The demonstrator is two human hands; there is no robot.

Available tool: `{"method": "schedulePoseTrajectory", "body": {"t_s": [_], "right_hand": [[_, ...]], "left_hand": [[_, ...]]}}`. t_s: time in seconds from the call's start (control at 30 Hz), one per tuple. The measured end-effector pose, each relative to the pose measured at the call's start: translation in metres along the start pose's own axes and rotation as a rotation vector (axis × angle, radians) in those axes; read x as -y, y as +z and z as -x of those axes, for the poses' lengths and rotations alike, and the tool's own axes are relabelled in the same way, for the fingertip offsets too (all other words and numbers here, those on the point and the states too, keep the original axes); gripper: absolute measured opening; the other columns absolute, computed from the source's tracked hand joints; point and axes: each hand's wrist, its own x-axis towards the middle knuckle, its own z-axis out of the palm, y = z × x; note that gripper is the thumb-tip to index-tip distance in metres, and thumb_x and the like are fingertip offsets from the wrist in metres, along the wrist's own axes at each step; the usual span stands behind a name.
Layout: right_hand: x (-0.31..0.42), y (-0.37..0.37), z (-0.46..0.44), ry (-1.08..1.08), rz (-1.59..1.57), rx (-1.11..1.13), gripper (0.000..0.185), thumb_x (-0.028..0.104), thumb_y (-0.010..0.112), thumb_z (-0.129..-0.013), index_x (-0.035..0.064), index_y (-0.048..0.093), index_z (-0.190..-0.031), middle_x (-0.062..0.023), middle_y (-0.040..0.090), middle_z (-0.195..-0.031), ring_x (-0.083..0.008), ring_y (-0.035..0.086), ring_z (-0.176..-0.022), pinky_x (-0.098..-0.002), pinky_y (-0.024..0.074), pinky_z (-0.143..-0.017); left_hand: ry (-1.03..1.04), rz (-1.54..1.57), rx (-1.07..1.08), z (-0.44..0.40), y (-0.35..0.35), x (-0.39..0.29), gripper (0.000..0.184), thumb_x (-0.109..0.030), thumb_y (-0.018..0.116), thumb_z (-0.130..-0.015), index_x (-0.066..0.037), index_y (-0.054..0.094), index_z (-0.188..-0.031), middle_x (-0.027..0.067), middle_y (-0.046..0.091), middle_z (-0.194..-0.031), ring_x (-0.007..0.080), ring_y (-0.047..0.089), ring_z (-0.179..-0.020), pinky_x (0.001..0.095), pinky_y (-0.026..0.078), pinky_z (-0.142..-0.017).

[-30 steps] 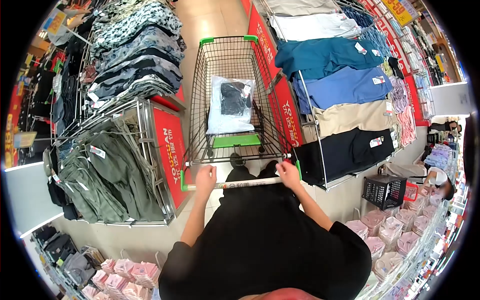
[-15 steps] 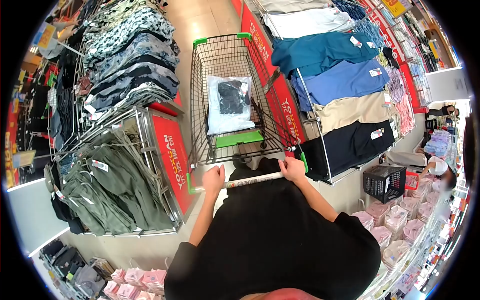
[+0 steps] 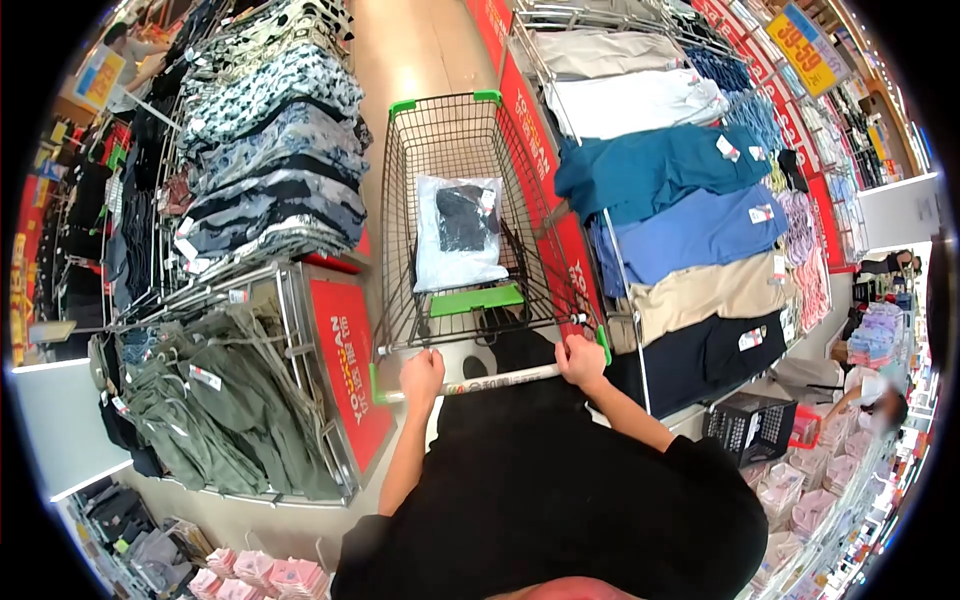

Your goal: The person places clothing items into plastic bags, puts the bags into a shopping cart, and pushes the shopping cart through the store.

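Note:
Ahead of me stands a wire shopping cart (image 3: pixel 400 230) with green corner caps. My left hand (image 3: pixel 422 375) is wrapped round the left part of its white handle bar (image 3: pixel 500 382). Near the bar's right end, my right hand (image 3: pixel 582 361) grips the same handle. Inside the basket lies a clear plastic package (image 3: pixel 440 262) holding something black and pale, probably folded clothing. A green flap (image 3: pixel 477 300) sits at the cart's near end, between the package and the handle.
Olive trousers (image 3: pixel 215 400) and patterned garments (image 3: pixel 275 150) hang on racks at left. At right, a rack bears teal (image 3: pixel 650 170), blue and beige clothing. A black crate (image 3: pixel 750 428) and a bending person (image 3: pixel 870 395) are farther right. The aisle floor (image 3: pixel 410 45) runs ahead between red panels.
The view has tilted and shifted slightly, so the cart and racks sit lower in the picture. Both hands keep their hold on the handle bar.

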Motion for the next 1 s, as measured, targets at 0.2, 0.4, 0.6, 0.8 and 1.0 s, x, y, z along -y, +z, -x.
{"method": "schedulePoseTrajectory", "body": {"t_s": [0.2, 0.4, 0.6, 0.8, 1.0], "right_hand": [[-0.025, 0.016, -0.082, -0.095, 0.051, -0.072, 0.027, 0.026, 0.064, -0.081, 0.0094, 0.052, -0.064, -0.0098, 0.052, -0.060, -0.0321, 0.055, -0.050, -0.0430, 0.0442, -0.048], [-0.037, 0.026, -0.193, -0.130, 0.020, -0.086, 0.026, 0.025, 0.063, -0.080, 0.0096, 0.051, -0.064, -0.0081, 0.052, -0.062, -0.0301, 0.053, -0.051, -0.0407, 0.0427, -0.050], [-0.037, 0.045, -0.316, -0.148, 0.057, -0.080, 0.028, 0.028, 0.063, -0.082, 0.0105, 0.051, -0.064, -0.0080, 0.053, -0.062, -0.0287, 0.054, -0.051, -0.0383, 0.0436, -0.050], [-0.032, 0.077, -0.437, -0.144, 0.044, -0.109, 0.026, 0.026, 0.063, -0.081, 0.0104, 0.051, -0.064, -0.0082, 0.054, -0.060, -0.0292, 0.053, -0.048, -0.0392, 0.0437, -0.048], [-0.016, 0.104, -0.560, -0.146, 0.052, -0.156, 0.024, 0.024, 0.064, -0.080, 0.0103, 0.052, -0.064, -0.0076, 0.054, -0.060, -0.0282, 0.054, -0.048, -0.0386, 0.0439, -0.048]], "left_hand": [[-0.006, -0.035, 0.072, -0.073, 0.001, -0.029, 0.036, -0.031, 0.052, -0.088, -0.004, 0.064, -0.068, 0.0216, 0.064, -0.068, 0.0414, 0.063, -0.065, 0.0523, 0.050, -0.063], [-0.035, -0.076, 0.052, -0.173, -0.009, -0.063, 0.038, -0.033, 0.050, -0.088, -0.003, 0.064, -0.069, 0.0236, 0.063, -0.068, 0.0437, 0.063, -0.066, 0.0544, 0.050, -0.063], [-0.068, -0.124, 0.030, -0.288, -0.026, -0.091, 0.036, -0.032, 0.052, -0.086, -0.004, 0.067, -0.070, 0.0237, 0.064, -0.070, 0.0441, 0.064, -0.068, 0.0539, 0.052, -0.067], [-0.119, -0.115, 0.048, -0.413, -0.052, -0.114, 0.034, -0.031, 0.052, -0.085, -0.003, 0.068, -0.074, 0.0246, 0.065, -0.074, 0.0439, 0.065, -0.073, 0.0529, 0.052, -0.070], [-0.165, -0.099, 0.062, -0.542, -0.085, -0.136, 0.033, -0.030, 0.052, -0.084, -0.002, 0.068, -0.075, 0.0242, 0.065, -0.076, 0.0437, 0.065, -0.076, 0.0523, 0.052, -0.073]]}}
